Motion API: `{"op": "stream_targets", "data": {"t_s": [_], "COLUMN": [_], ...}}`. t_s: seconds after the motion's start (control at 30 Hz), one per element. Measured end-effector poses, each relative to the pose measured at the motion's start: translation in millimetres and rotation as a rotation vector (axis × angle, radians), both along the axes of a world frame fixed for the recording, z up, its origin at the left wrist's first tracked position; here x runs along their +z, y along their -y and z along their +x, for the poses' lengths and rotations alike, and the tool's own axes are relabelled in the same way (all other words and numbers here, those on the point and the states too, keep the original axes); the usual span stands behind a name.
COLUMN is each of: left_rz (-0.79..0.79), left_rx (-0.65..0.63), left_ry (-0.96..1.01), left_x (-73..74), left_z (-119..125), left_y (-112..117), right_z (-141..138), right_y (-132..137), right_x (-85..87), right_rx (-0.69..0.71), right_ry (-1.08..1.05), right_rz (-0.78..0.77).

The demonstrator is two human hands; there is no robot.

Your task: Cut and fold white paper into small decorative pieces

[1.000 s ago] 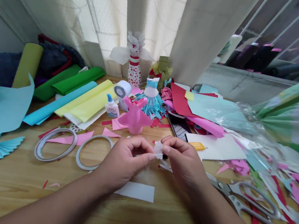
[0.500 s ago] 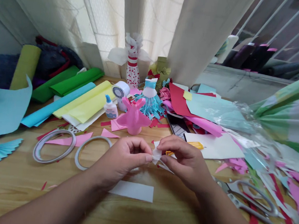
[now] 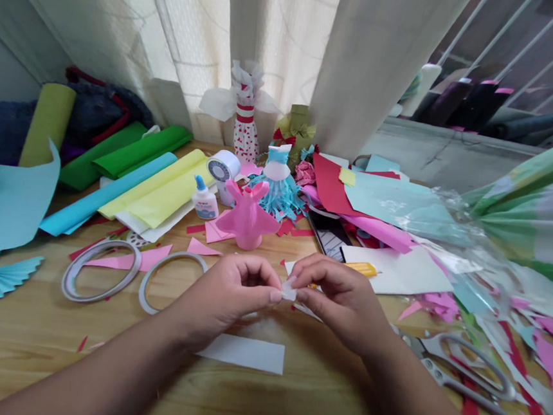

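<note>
Between my fingertips is a small piece of white paper [image 3: 289, 292], held just above the table. My left hand [image 3: 240, 288] pinches its left side with thumb and forefinger. Thumb and fingers of my right hand [image 3: 334, 296] close on its right side. A white paper strip [image 3: 249, 353] lies flat on the table below my hands. Right behind them stands a pink paper figure [image 3: 249, 218] with wing-like sides. A yellow cutter [image 3: 363, 268] lies partly hidden behind my right hand.
Two tape rolls, one far left [image 3: 101, 271] and one by my left forearm [image 3: 151, 284], lie on the table [image 3: 97, 373]. A glue bottle [image 3: 204, 198] stands behind. Scissors [image 3: 475, 373] and paper scraps [image 3: 544, 360] are at right. Paper rolls [image 3: 152, 193] lie back left.
The small white paper now shows lower and flatter between my fingers. My right fingers have tipped down slightly over it. Everything else is where it was.
</note>
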State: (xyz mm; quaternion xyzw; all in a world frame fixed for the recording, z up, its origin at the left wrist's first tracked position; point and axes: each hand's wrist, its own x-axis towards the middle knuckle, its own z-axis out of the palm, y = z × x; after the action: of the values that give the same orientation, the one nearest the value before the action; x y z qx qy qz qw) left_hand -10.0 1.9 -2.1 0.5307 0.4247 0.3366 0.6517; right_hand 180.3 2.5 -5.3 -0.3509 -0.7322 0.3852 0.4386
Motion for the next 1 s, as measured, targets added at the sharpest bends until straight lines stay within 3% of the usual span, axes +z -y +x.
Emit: {"op": "stream_targets", "data": {"t_s": [0.1,0.17,0.37,0.5,0.57,0.73,0.8,0.9,1.0], "left_rz": [-0.038,0.035,0.454,0.661,0.640,0.246,0.193,0.256,0.481], "left_rx": [-0.066,-0.067,-0.063,-0.064,-0.059,-0.119,-0.149,-0.139,-0.151], "left_ry": [-0.038,-0.095,-0.284,-0.333,-0.326,-0.139,-0.090,-0.176,-0.292], "left_x": [1.4,2.8,6.8,7.3,7.4,5.0,2.9,0.8,0.3], "left_z": [-1.1,-0.9,2.1,1.5,0.3,-0.7,0.3,1.9,2.1], "left_y": [-0.9,-1.1,1.1,2.1,1.8,0.1,-0.4,-0.8,-0.5], "right_z": [-1.2,-2.6,-5.7,-3.6,-2.7,-4.2,-5.2,-5.8,-6.3], "right_y": [0.5,1.0,2.9,2.8,2.7,3.0,3.6,4.9,5.7], "right_x": [-0.4,-0.8,-1.8,-2.2,-1.8,-1.5,-2.3,-2.8,-1.8], "right_rx": [-0.016,-0.036,-0.076,-0.124,-0.141,-0.153,-0.122,-0.077,-0.033], "right_ry": [-0.024,-0.044,-0.111,-0.007,0.045,0.096,0.112,0.145,0.154], "right_rz": [-0.019,-0.021,-0.029,0.026,0.068,0.253,0.326,0.356,0.273]}}
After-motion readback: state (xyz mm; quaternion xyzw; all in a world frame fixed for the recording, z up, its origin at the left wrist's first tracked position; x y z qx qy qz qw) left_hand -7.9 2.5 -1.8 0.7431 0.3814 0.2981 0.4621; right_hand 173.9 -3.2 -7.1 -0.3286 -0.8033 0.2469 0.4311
